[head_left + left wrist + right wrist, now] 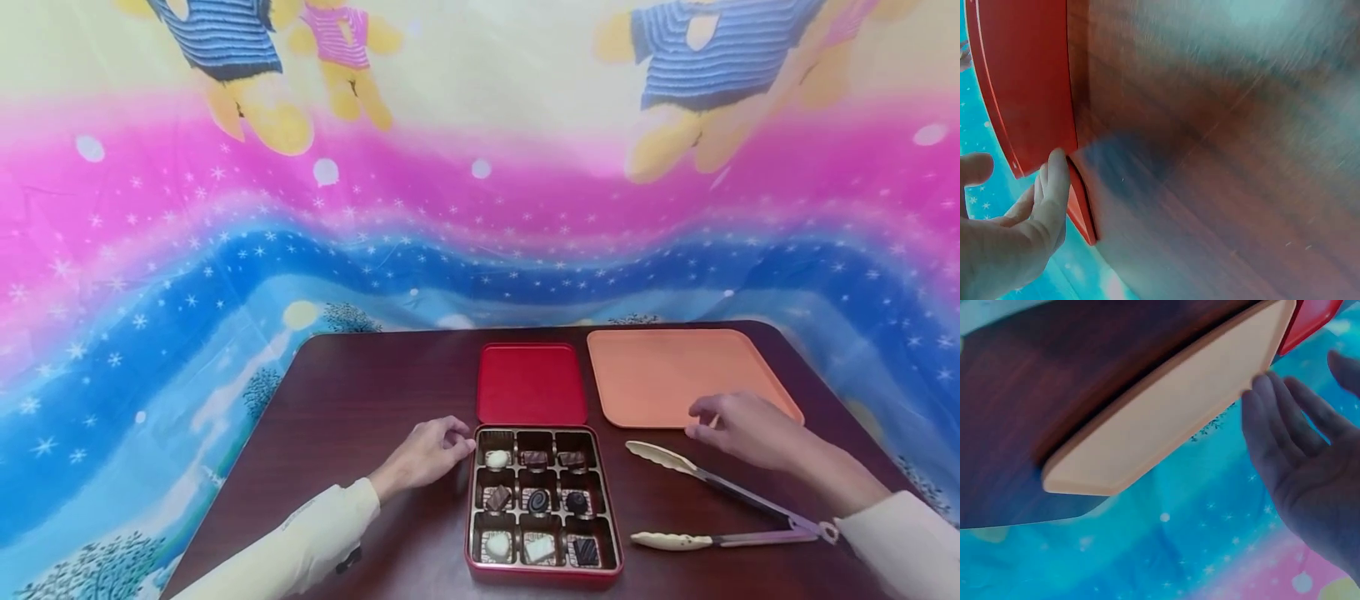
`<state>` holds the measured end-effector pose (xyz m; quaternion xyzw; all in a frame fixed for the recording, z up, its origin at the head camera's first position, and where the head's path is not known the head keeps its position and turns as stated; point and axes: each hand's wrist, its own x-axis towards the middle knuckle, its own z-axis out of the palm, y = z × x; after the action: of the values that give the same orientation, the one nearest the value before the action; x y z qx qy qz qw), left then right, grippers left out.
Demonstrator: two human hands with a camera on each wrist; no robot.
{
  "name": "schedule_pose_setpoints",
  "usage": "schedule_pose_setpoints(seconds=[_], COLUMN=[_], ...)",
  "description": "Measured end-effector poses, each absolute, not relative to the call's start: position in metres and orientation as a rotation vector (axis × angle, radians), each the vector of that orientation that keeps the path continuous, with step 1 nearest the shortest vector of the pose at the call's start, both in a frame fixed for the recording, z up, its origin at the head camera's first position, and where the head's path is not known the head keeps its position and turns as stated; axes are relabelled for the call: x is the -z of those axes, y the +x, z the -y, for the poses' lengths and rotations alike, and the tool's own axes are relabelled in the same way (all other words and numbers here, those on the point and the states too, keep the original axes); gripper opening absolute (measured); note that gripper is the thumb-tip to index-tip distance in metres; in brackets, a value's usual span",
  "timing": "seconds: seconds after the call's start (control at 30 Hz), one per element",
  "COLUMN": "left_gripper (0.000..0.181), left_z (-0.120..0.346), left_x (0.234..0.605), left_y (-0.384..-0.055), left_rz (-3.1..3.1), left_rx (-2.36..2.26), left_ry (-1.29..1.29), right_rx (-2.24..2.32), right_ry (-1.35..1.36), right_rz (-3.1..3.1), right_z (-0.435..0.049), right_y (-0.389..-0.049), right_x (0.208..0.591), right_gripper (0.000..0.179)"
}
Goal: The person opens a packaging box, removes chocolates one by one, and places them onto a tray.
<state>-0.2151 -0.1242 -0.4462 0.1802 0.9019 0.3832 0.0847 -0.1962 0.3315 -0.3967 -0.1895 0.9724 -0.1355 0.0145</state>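
Note:
A red tin (545,574) of chocolates stands uncovered on the table, its gold-brown insert split into several compartments. Each compartment shows a single piece, among them a dark swirled chocolate (537,501) in the middle and a white one (498,547) at the near left. My left hand (435,451) is at the tin's far left corner with loosely bent fingers and nothing in them. To the right, my right hand (742,427) hovers by the front edge of the orange tray (667,375), its fingers relaxed and holding nothing. Below that hand lie spread tongs (750,497) with pale tips.
Directly behind the tin lies its red lid (532,383), beside the orange tray. The dark wooden table (360,392) has rounded far corners. A colourful printed cloth (480,208) with bears and snowflakes hangs behind and around it.

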Motion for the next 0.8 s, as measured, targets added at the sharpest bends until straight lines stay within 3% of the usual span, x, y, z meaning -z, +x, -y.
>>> schedule_pose_setpoints(seconds=[0.47, 0.8], left_gripper=[0.038, 0.040], left_z=[0.130, 0.128], left_x=[0.451, 0.458], left_y=[-0.189, -0.184], left_rz=[-2.145, -2.041], left_rx=[-1.582, -1.682], left_ry=[0.332, 0.225], right_rx=[0.526, 0.406], right_ry=[-0.559, -0.467], right_rz=[-2.601, -2.592], right_z=[-0.361, -0.364], right_y=[-0.165, -0.156], right_x=[0.418, 0.433], right_gripper=[0.080, 0.084])
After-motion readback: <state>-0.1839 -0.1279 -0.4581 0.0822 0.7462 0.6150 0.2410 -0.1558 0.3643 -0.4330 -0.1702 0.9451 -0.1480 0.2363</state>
